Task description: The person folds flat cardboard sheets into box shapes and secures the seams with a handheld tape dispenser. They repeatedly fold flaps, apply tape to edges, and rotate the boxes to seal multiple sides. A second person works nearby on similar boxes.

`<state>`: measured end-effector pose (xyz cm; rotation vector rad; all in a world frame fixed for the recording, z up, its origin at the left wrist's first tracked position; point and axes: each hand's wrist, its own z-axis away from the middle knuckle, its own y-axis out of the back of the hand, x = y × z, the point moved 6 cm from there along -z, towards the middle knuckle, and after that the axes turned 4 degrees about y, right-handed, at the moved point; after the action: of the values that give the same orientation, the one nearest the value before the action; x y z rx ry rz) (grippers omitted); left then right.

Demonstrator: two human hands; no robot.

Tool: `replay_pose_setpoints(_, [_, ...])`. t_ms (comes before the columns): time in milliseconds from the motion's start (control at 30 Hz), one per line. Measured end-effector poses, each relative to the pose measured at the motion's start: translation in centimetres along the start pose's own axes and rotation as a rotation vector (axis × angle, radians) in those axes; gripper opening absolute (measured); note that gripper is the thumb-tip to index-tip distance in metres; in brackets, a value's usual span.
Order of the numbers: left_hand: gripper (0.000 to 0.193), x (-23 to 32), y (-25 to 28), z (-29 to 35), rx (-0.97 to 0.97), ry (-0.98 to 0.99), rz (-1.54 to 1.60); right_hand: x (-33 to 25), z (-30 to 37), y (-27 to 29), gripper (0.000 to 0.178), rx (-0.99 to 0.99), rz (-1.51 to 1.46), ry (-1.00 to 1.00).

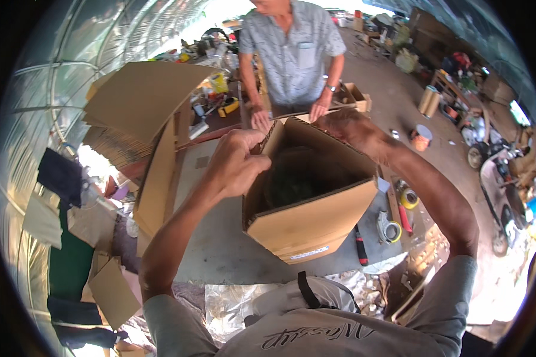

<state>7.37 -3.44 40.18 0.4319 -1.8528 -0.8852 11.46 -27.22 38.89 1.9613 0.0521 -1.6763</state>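
Note:
A tall open cardboard box (315, 223) stands on the grey tabletop in front of me, its top edges raised. Something dark green (292, 185) lies deep inside, too shadowed to make out. My left hand (238, 159) is closed on the box's upper left edge, thumb and fingers pinching the cardboard. At the far right top edge, my right hand (357, 134) curls over the rim; its fingertips are partly hidden. Across the table a co-worker's two hands (260, 118) rest close to the far side of the box.
Right of the box lie a tape dispenser (389, 229), a red-and-black handled tool (361, 247), a red knife (405, 219) and a yellow tape roll (408, 198). Flat cardboard sheets (140, 98) are stacked at the left. A co-worker (295, 56) stands opposite. A scooter (500, 196) is at the far right.

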Motion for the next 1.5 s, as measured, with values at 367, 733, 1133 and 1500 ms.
replay_pose_setpoints(367, [0.010, 2.8, -2.2, -0.5, -0.004, -0.003, 0.285, 0.3, 4.8, -2.9, 0.065, -0.217, 0.125, -0.093])
replay_pose_setpoints(733, [0.022, -1.4, -3.1, -1.8, 0.016, 0.101, 0.579, -0.9, 5.0, -4.7, 0.065, -0.211, 0.696, -0.009])
replay_pose_setpoints(1133, [0.034, -1.3, -8.6, -4.6, -0.095, 0.043, 0.614, -0.6, 4.3, -5.2, 0.056, -0.084, 0.376, -0.046])
replay_pose_setpoints(1500, [0.023, 1.9, -7.4, -4.7, -0.070, -0.173, -0.027, 2.8, 7.7, -3.7, 0.060, 0.115, -0.799, -0.126])
